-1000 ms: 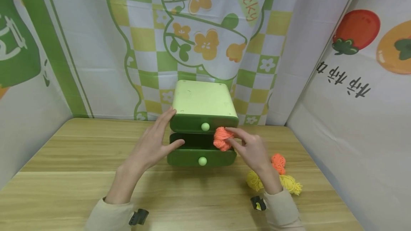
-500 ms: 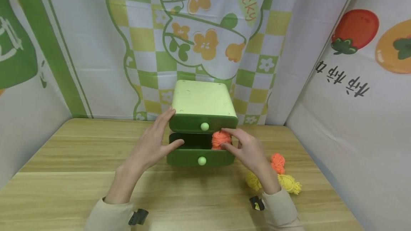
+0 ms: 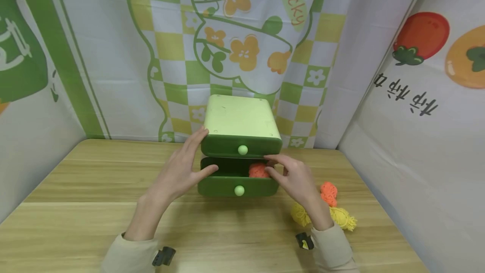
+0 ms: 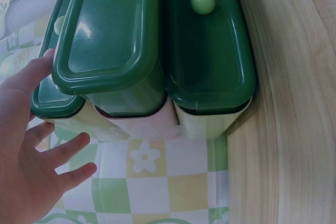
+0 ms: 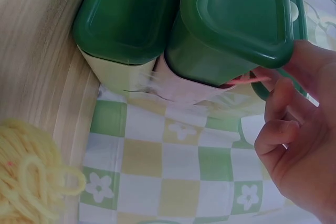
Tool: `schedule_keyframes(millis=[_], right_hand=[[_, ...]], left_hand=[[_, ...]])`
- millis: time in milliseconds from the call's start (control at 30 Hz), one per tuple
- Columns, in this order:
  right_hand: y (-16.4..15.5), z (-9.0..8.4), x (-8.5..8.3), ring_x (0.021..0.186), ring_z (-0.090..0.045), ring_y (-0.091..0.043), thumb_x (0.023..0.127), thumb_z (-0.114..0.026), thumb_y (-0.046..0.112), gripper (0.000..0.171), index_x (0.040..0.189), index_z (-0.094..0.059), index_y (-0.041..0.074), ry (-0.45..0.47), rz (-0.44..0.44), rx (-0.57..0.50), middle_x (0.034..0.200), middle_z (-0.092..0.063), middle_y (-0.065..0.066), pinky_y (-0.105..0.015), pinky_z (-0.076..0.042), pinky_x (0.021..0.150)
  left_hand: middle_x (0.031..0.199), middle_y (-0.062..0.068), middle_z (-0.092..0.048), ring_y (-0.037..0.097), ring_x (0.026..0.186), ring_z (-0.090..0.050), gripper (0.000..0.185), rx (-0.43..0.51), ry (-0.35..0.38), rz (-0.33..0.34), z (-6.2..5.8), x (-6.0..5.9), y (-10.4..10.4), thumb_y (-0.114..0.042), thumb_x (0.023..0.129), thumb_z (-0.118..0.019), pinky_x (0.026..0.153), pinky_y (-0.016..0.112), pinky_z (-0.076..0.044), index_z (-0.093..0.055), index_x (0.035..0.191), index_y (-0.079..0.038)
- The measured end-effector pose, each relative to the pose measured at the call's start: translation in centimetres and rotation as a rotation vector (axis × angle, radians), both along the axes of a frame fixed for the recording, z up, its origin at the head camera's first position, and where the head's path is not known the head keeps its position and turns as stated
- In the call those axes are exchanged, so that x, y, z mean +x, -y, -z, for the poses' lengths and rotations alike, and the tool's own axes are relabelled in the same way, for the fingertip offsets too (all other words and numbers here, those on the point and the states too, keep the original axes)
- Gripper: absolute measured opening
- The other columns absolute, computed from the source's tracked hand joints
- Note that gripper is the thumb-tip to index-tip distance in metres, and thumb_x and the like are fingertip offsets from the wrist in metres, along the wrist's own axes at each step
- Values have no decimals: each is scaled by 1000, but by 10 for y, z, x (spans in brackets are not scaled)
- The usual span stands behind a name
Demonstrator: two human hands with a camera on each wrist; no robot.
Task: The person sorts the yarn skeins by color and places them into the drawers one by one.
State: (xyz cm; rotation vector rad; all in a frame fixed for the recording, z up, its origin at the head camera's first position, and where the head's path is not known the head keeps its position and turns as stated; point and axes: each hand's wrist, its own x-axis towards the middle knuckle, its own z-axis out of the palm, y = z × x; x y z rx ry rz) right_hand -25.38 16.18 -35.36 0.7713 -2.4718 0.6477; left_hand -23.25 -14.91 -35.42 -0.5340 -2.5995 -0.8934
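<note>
My left hand [image 3: 178,172] was flat against the left side of the little green drawer box [image 3: 239,121], fingers pretty much straight, fingertips up by the top drawer's corner and the thumb resting on the rim of the open drawer [image 3: 236,184]. Not gripping anything, just pressed against it.

My right hand [image 3: 293,176] was at the 3 o'clock end of that pulled-out drawer, with the fingers reaching in over the rim toward the orange yarn ball [image 3: 259,171]. The yarn sat inside the drawer, at its right end, tucked under the closed drawer above. Honestly I couldn't tell from the head view whether my fingertips were actually pinching it or only touching the top; the wrist view [image 5: 294,129] just showed the fingers curled next to the drawer edge with a few orange strands [image 5: 247,80] poking out.

Both drawers had pale green round knobs, the lower knob [image 3: 239,190] facing me at 6 o'clock of the box.

Off at about 4 o'clock from the box, on the wooden table [image 3: 75,205], lay another small orange yarn ball [image 3: 329,193], with two yellow yarn bundles [image 3: 342,217] right next to it, just beside my right wrist. Behind everything hung the green-and-yellow checked cloth [image 3: 170,45] with flowers on it.
</note>
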Motion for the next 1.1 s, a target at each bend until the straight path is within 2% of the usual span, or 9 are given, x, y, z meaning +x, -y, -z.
schedule_keyframes(millis=[367, 567, 700, 933, 1100], right_hand=[[-8, -5, 0, 52, -42, -3, 91, -74, 23, 27, 117, -73, 15, -6, -14, -59, 101, -76, 1, -19, -37, 47], [-15, -6, -2, 51, -43, -6, 90, -74, 21, 26, 116, -73, 15, 5, 0, -87, 100, -76, 1, -20, -37, 46], [-21, -8, -3, 50, -41, -6, 91, -73, 18, 26, 116, -73, 14, 24, -1, -113, 100, -76, 0, -21, -37, 46], [-34, -12, -3, 51, -40, -6, 92, -72, 18, 27, 117, -72, 11, 62, 31, -141, 100, -75, -2, -22, -37, 46], [-46, -13, -6, 49, -39, -6, 92, -72, 19, 28, 119, -72, 12, 100, 86, -124, 101, -75, -3, -22, -36, 45]], left_hand=[[167, 3, -15, 35, 151, -25, 94, 0, 6, 1, -2, 2, 0, -48, 91, -69, 113, 71, -25, -9, 161, -30], [167, 4, -16, 34, 151, -25, 93, -5, -3, -3, -1, 2, 0, -54, 91, -66, 113, 71, -25, -10, 161, -29], [167, 5, -17, 35, 150, -25, 93, 1, -10, -1, 0, 1, 0, -50, 91, -68, 112, 72, -25, -11, 161, -28], [167, 3, -16, 32, 151, -24, 93, 2, -4, 0, 0, 1, 0, -51, 91, -68, 113, 71, -25, -11, 160, -29], [167, 2, -16, 32, 151, -24, 92, -3, -9, 2, -1, 2, 1, -54, 91, -66, 113, 70, -25, -10, 161, -30]])
